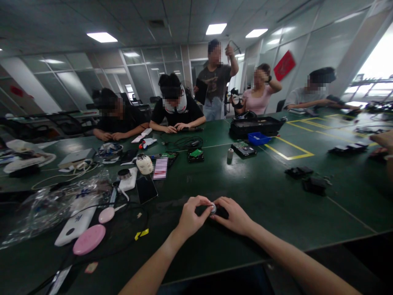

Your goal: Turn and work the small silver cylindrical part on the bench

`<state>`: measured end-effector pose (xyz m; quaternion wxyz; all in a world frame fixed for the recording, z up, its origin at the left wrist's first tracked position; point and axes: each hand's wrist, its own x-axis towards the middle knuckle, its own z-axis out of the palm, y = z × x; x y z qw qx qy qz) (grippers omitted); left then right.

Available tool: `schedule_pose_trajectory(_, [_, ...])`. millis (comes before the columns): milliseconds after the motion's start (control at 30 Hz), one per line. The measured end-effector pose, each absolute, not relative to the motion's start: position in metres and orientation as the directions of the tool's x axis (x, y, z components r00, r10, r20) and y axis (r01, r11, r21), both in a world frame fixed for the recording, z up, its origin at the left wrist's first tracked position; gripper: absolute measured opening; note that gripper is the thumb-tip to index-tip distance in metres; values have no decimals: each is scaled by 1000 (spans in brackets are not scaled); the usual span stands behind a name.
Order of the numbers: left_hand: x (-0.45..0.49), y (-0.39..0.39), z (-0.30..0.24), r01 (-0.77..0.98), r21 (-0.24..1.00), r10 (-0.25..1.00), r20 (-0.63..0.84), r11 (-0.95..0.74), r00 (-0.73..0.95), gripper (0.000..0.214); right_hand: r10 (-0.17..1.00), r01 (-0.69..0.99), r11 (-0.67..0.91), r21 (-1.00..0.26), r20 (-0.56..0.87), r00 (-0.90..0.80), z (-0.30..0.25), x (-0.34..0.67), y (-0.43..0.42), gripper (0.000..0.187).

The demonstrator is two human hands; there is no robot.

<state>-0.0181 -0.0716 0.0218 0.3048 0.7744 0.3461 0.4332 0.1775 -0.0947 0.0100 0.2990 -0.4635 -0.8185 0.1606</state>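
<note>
Near the table's front edge, my left hand and my right hand meet at their fingertips. Between them is a small round silvery piece, too small to name by kind. My left thumb and index finger pinch it from one side, while the fingers of my right hand close on it from the other. Beneath my right hand is a dark patch, and I cannot tell whether it is a part or shadow. Farther up the table stands a silvery cylinder, with an opened hard drive beside it.
Phones, cables, plastic wrap and a pink round case crowd the left side. Black parts lie to the right. A blue tray and a black case are farther back. Several people are across the green table.
</note>
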Motion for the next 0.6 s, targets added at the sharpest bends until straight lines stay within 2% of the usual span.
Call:
schedule_pose_trajectory(100, [-20,-74,25,336,732,789,444,-592,424,22,850,648,526,-552,354,-389,11,177,-96,28])
schedule_pose_trajectory(200, [-22,-75,27,390,688,780,444,-612,441,57,831,612,555,-563,405,-381,15,178,-98,39])
schedule_pose_trajectory(267, [-23,-73,26,431,662,782,435,-614,446,70,803,578,596,-558,441,-402,19,179,-100,47])
schedule_pose_trajectory(433, [-24,-69,18,509,612,794,424,-606,436,59,749,531,662,-529,440,-496,28,180,-103,55])
schedule_pose_trajectory(600, [-21,-70,16,500,632,802,400,-592,443,60,768,542,641,-544,446,-461,24,179,-100,37])
